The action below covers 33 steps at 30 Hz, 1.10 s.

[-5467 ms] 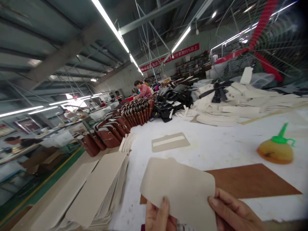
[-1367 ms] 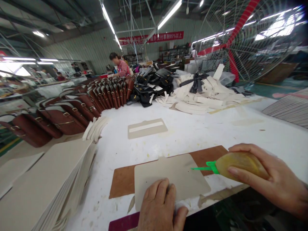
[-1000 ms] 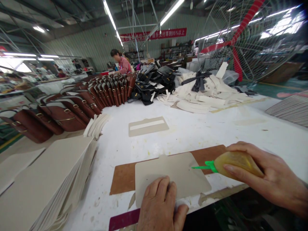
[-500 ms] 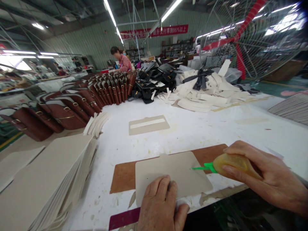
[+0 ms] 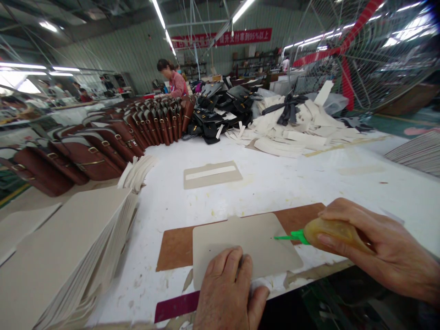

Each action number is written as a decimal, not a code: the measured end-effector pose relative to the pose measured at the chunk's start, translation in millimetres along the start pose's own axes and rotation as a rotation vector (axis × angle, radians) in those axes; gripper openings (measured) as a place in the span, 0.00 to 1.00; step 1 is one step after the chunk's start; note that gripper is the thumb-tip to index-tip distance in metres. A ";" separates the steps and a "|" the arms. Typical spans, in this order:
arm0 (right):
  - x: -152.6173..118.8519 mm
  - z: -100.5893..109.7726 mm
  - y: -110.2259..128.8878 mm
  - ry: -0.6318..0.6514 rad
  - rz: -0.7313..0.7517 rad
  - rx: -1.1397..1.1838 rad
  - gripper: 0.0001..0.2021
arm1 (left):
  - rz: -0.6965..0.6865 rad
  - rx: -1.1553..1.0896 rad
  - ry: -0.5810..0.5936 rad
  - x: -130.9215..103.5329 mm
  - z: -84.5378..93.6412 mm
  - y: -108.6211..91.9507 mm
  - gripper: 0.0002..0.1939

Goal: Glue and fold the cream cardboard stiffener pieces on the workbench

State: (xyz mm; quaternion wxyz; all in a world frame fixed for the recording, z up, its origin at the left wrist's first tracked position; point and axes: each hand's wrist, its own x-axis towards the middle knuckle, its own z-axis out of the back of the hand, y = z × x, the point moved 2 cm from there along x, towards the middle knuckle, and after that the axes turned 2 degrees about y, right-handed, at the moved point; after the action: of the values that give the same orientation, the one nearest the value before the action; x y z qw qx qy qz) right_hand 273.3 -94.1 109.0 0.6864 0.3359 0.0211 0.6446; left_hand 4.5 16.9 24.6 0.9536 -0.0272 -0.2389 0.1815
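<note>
My left hand (image 5: 228, 288) lies flat on the lower edge of a beige board panel (image 5: 245, 245), fingers stretched out. My right hand (image 5: 374, 247) is wrapped round a yellowish squeeze glue bottle (image 5: 330, 233). Its thin green nozzle (image 5: 290, 236) points left, the tip at a small dark dot on the right part of the panel; whether it touches cannot be told. Under the panel a brown leather strip (image 5: 176, 247) sticks out on both sides. A dark purple strip (image 5: 177, 306) lies just left of my left hand, partly hidden by it.
Another beige panel with a white strip (image 5: 213, 174) lies further back on the white table (image 5: 165, 201). Stacked boards (image 5: 79, 233) stand at left, brown leather bags (image 5: 92, 158) behind them. Black pieces (image 5: 220, 110) and white cut strips (image 5: 299, 130) are heaped at the back. A person (image 5: 175, 82) stands beyond.
The camera view has shifted slightly. Both hands, the panel and the glue bottle hold nearly the same places relative to each other.
</note>
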 end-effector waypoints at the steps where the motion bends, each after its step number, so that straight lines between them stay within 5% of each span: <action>1: 0.0 -0.2 0.1 0.007 -0.014 0.006 0.14 | 0.003 0.000 -0.004 0.3 0.3 0.1 0.24; 20: 6.5 -5.0 -1.1 0.160 0.071 -0.009 0.08 | 0.000 0.009 -0.092 3.9 3.7 -2.0 0.19; 33: 16.1 -3.1 2.5 0.045 0.076 -0.011 0.09 | -0.002 0.015 -0.071 0.1 -0.5 0.2 0.21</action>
State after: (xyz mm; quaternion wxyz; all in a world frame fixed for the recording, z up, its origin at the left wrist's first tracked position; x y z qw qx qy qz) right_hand 272.5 -78.4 114.3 0.6625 0.3181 0.0204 0.6778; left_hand 4.7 17.1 24.2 0.9448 -0.0131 -0.2713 0.1830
